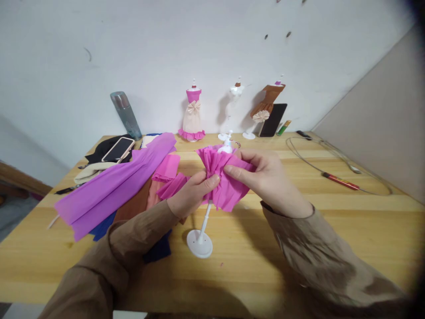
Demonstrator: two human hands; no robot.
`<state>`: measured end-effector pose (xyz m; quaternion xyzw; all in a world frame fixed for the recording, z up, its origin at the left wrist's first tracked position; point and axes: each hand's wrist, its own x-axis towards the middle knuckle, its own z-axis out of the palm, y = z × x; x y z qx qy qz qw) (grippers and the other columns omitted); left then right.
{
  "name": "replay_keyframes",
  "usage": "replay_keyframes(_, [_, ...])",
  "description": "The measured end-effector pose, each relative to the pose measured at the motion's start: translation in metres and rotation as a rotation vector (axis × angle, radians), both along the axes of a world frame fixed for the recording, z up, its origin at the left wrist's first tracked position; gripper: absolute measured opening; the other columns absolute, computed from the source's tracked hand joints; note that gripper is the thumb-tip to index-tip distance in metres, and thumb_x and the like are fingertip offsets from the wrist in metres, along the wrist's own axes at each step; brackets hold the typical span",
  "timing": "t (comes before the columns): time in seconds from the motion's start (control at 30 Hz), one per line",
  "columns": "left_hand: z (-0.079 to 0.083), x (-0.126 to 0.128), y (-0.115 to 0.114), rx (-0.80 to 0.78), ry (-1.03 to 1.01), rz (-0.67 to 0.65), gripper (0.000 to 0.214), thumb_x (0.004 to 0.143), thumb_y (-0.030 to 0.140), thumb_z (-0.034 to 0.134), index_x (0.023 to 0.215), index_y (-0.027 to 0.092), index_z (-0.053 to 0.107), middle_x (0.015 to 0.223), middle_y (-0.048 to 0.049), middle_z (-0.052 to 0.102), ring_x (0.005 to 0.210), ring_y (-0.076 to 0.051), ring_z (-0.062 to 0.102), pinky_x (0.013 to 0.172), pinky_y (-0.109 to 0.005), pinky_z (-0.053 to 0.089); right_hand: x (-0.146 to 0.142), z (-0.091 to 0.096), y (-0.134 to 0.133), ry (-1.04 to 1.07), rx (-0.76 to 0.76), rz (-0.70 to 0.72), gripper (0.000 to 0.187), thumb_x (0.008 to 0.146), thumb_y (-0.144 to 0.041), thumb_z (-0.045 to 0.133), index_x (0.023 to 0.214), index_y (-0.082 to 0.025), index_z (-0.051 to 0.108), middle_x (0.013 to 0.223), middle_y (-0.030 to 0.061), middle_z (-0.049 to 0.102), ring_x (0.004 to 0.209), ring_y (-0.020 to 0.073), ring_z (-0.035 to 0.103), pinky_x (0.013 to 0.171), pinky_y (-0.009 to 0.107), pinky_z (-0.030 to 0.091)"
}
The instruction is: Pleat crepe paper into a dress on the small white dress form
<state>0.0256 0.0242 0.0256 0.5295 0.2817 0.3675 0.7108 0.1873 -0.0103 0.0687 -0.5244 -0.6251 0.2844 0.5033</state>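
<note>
A small white mannequin stand (199, 243) rests on the wooden table (299, 230), wrapped in pleated magenta crepe paper (229, 192) like a skirt. My left hand (190, 195) pinches the paper's left side at the waist. From the right, my right hand (265, 175) grips the paper's upper fold with closed fingers. The mannequin's white top (226, 146) pokes out above the paper.
Purple crepe sheets (116, 186), pink, orange and blue paper lie at left, with a phone (117, 149) and a grey bottle (126, 114). Three dressed mini mannequins (192, 115) stand by the wall beside a dark tablet (272, 119). A wire loop and red-handled tool (340, 180) lie right.
</note>
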Motion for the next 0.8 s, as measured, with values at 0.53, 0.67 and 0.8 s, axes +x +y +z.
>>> replay_keyframes(0.53, [0.008,-0.002,0.002,0.159,0.062,-0.091,0.022,0.087,0.030,0.059,0.069,0.020,0.052,0.065,0.0019,0.049,0.077,-0.016,0.053,0.082,-0.029,0.048,-0.008,-0.010,0.004,-0.295,0.320,-0.210,0.024,0.078,-0.033,0.067,0.062,-0.022,0.053,0.057,-0.0023,0.052,0.053,0.0131,0.044,0.054,0.029,0.037])
replay_keyframes(0.67, [0.004,-0.001,0.003,0.144,0.094,-0.092,0.016,0.085,0.026,0.061,0.073,0.019,0.054,0.068,0.0029,0.050,0.073,-0.014,0.050,0.080,-0.030,0.046,-0.005,-0.010,0.005,-0.331,0.334,-0.194,0.028,0.078,-0.035,0.067,0.060,-0.021,0.052,0.056,-0.0024,0.051,0.052,0.0129,0.043,0.054,0.029,0.036])
replay_keyframes(0.8, [0.005,-0.001,0.002,0.119,0.078,-0.089,0.013,0.081,0.026,0.063,0.073,0.018,0.058,0.069,0.0017,0.050,0.072,-0.015,0.048,0.078,-0.032,0.044,-0.005,-0.008,0.004,-0.313,0.261,-0.192,0.027,0.077,-0.035,0.069,0.060,-0.021,0.053,0.055,-0.0029,0.049,0.053,0.0131,0.042,0.056,0.030,0.037])
